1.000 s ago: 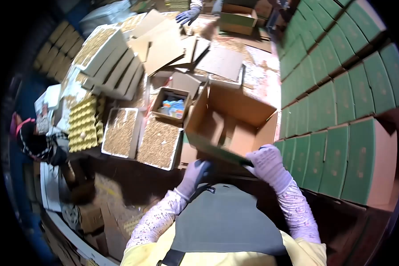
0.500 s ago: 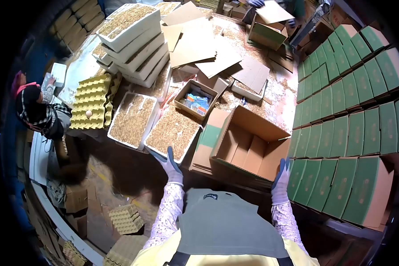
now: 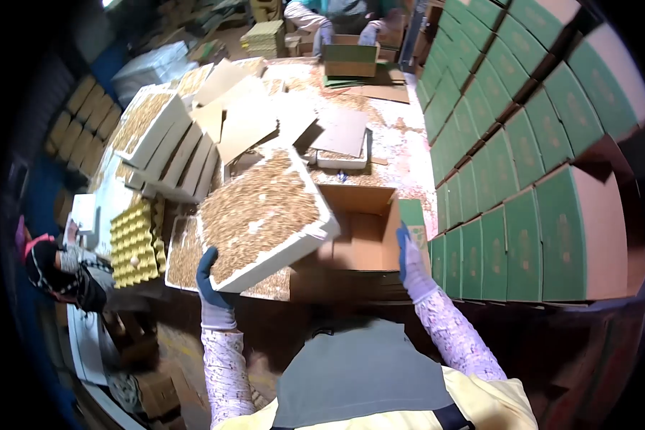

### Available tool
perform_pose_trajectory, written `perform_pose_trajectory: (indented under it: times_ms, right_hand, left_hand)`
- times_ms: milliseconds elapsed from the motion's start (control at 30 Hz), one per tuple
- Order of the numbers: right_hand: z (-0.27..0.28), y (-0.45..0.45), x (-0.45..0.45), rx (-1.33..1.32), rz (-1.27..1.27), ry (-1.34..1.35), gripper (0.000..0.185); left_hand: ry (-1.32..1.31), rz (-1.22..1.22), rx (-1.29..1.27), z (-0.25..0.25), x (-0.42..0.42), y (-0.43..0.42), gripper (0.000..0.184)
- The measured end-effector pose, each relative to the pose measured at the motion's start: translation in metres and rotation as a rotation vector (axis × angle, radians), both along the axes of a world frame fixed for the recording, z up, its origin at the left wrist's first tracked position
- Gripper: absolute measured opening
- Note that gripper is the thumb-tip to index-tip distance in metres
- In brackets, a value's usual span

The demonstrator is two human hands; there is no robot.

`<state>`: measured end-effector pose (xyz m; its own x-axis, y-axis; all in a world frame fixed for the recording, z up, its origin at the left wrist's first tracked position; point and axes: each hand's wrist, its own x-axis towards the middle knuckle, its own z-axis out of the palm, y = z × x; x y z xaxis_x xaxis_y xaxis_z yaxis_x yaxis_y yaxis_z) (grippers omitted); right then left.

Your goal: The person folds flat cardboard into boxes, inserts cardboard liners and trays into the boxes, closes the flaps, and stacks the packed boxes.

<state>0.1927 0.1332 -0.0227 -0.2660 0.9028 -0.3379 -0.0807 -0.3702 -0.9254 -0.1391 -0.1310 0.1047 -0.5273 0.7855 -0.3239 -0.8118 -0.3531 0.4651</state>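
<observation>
My left hand (image 3: 215, 283) grips the near left corner of a white foam tray (image 3: 288, 256) filled with straw-coloured husks. The tray is raised and tilted, its right end reaching over the left part of an open cardboard box (image 3: 365, 197). Inside, the visible part of the box shows bare brown cardboard. My right hand (image 3: 413, 264), fingers stretched out, rests against the box's right side by a green panel. Another husk-filled foam tray (image 3: 182, 251) lies partly hidden behind the raised one. Both my hands wear gloves.
Stacked foam trays (image 3: 161, 140) and yellow egg trays (image 3: 130, 240) holding an egg (image 3: 134, 262) stand left. Green cartons (image 3: 559, 244) form a wall at right. Loose cardboard sheets (image 3: 247, 125) lie behind. One person (image 3: 326, 21) handles a box opposite; another person (image 3: 61, 269) is at left.
My left hand has lifted the foam tray and tilted it towards the box. My right hand stays at the box's right side. The view has turned, and the raised tray hides the small carton of packets.
</observation>
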Motion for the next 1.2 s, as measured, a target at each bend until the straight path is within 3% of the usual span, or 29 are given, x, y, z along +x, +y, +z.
perform_pose_trajectory:
  times_ms: [33,67,100,133,200,267,333,367,400,433,467,533,567,600,667,733,767,800,867,900,967,1000,1033,1067,1133,1200]
  right_hand:
    - [0.046,-0.009,-0.019,-0.136,-0.046,0.063,0.051]
    - [0.04,-0.008,-0.026,-0.048,-0.083,0.163,0.048]
    - [0.037,-0.004,-0.027,-0.051,-0.056,0.081,0.047]
    - [0.043,0.0,-0.028,-0.056,-0.028,-0.004,0.046]
    - [0.027,0.008,-0.013,-0.216,0.106,0.255,0.047]
    - [0.056,-0.005,-0.012,-0.225,0.038,0.374,0.045]
    - [0.032,0.007,-0.011,-0.243,-0.009,0.375,0.045]
    - [0.035,0.007,-0.007,-0.163,0.012,0.285,0.046]
    - [0.039,0.007,-0.004,-0.085,0.029,0.193,0.046]
    - [0.041,0.006,-0.004,-0.114,0.001,0.185,0.048]
    - [0.04,0.003,-0.005,-0.143,-0.024,0.179,0.049]
    - [0.024,0.003,0.001,-0.181,-0.078,0.262,0.052]
    - [0.032,0.005,-0.002,-0.197,-0.098,0.302,0.053]
    - [0.042,0.004,0.002,-0.198,-0.052,0.191,0.05]
    - [0.039,0.01,0.0,-0.168,-0.027,0.113,0.046]
    - [0.043,0.037,-0.01,0.119,0.062,-0.226,0.045]
    - [0.027,0.063,-0.016,0.41,0.036,-0.309,0.046]
    - [0.087,0.069,-0.057,0.432,-0.018,-0.086,0.047]
    - [0.139,0.099,-0.119,0.713,0.161,-0.335,0.049]
    - [0.137,0.12,-0.152,0.905,0.305,-0.466,0.051]
    - [0.128,0.146,-0.231,0.993,0.656,-0.718,0.056]
    - [0.109,0.159,-0.267,0.947,0.837,-0.8,0.059]
    - [0.09,0.168,-0.299,0.976,0.996,-0.889,0.062]
    - [0.07,0.175,-0.33,0.894,1.159,-0.993,0.064]
    - [-0.001,0.192,-0.367,0.758,1.236,-1.194,0.064]
    - [-0.022,0.182,-0.377,0.927,1.219,-1.269,0.079]
  left_hand:
    - [0.233,-0.045,-0.033,0.002,0.005,0.015,0.049]
    - [0.405,-0.082,-0.042,0.005,0.013,0.03,0.047]
    - [0.556,-0.139,-0.022,0.006,0.024,0.048,0.045]
    - [0.633,-0.19,0.004,0.008,0.032,0.065,0.043]
    - [0.65,-0.281,0.014,0.011,0.045,0.094,0.041]
    - [0.68,-0.361,0.001,0.011,0.05,0.117,0.044]
    - [0.914,-0.392,-0.095,0.006,0.041,0.13,0.051]
    - [0.926,-0.427,-0.161,0.007,0.039,0.137,0.055]
    - [0.463,-0.501,-0.153,0.009,0.039,0.138,0.06]
    - [0.477,-0.536,-0.342,0.015,0.04,0.136,0.072]
    - [0.663,-0.588,-0.337,0.004,0.041,0.14,0.08]
    - [1.388,-0.691,-0.635,-0.077,0.013,0.135,0.079]
    - [1.714,-0.87,-0.976,-0.042,0.033,0.138,0.075]
    - [1.91,-0.933,-1.191,-0.03,0.052,0.146,0.054]
    - [2.086,-1.127,-1.202,-0.04,0.058,0.156,0.033]
    - [2.074,-1.119,-1.135,-0.023,0.058,0.167,0.024]
    - [2.076,-1.066,-1.144,-0.024,0.055,0.168,0.024]
    - [2.179,-0.818,-1.038,-0.043,0.052,0.162,0.027]
    - [2.084,-0.481,-0.763,-0.004,0.045,0.149,0.029]
    - [2.044,-0.248,-0.707,0.002,0.032,0.143,0.021]
    - [1.795,0.091,-0.644,0.007,-0.008,0.135,0.014]
    - [1.584,0.012,-0.868,-0.012,-0.037,0.129,0.015]
    - [1.294,0.068,-0.918,-0.026,-0.067,0.13,0.019]
    - [1.38,0.148,-1.025,-0.06,-0.098,0.13,0.024]
    - [1.423,-0.222,-1.231,-0.095,-0.134,0.141,0.034]
    - [1.72,-0.522,-1.132,-0.146,-0.147,0.159,0.04]
